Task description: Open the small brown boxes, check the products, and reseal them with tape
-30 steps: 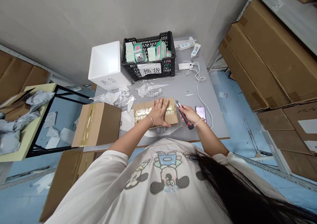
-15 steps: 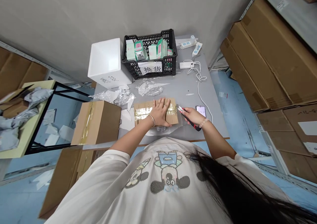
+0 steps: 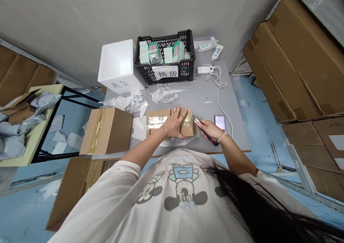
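A taped cardboard box (image 3: 156, 121) lies on the grey table in front of me, with shiny clear-yellow tape across its top. My left hand (image 3: 175, 123) rests flat on this box, fingers spread. In my right hand (image 3: 212, 129) is a red and black utility knife (image 3: 206, 133), gripped around its handle. The knife's blade end points at the right end of the box, by the tape there; whether it touches is too small to tell. Just beyond my right hand lies a phone (image 3: 219, 122) with its screen lit.
A larger taped carton (image 3: 118, 130) stands at the table's left edge. Behind are a white foam box (image 3: 122, 83) and a black crate (image 3: 146, 70) holding green-and-white packs. Crumpled plastic wrap (image 3: 164, 93) lies mid-table. A white cable (image 3: 219, 100) trails along the right, near power strips (image 3: 206, 47).
The whole view has shifted slightly. My left hand stays spread on the box, and the knife in my right hand remains at the box's right end.
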Demonstrator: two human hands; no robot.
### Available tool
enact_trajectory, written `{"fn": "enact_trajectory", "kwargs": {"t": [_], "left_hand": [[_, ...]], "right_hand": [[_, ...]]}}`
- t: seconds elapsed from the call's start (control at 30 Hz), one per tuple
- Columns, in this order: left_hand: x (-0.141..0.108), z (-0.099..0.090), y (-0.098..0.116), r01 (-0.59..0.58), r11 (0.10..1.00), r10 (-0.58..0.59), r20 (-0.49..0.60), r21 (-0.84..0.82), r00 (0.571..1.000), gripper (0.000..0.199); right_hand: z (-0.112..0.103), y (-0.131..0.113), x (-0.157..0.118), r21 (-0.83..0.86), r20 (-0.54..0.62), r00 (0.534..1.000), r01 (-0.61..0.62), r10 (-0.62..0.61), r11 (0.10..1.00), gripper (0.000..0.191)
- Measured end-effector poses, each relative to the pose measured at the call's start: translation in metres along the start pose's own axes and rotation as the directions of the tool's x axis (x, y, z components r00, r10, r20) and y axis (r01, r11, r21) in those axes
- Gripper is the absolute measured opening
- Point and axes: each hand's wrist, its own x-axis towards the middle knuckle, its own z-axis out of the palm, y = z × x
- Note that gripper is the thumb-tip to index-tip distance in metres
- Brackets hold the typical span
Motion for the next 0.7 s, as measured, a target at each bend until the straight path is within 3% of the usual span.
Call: {"fn": "enact_trajectory", "kwargs": {"t": [0.27,0.53,0.7], "left_hand": [[0.007,0.009,0.004,0.011,1.000,-0.012,-0.021,-0.025,1.000,0.147],[0.003,0.037,0.002,-0.031,0.999,0.032,0.078,-0.022,0.996,0.146],[0.004,0.040,0.000,-0.007,1.000,0.008,0.084,-0.004,0.996,0.145]], "right_hand": [[0.005,0.011,0.018,0.049,-0.061,0.998,0.000,0.003,0.999,0.025],[0.004,0.046,0.020,0.055,0.078,0.997,-0.027,0.023,0.998,0.031],[0.007,0.062,0.027,0.120,0.095,0.995,0.012,-0.024,0.993,0.037]]}}
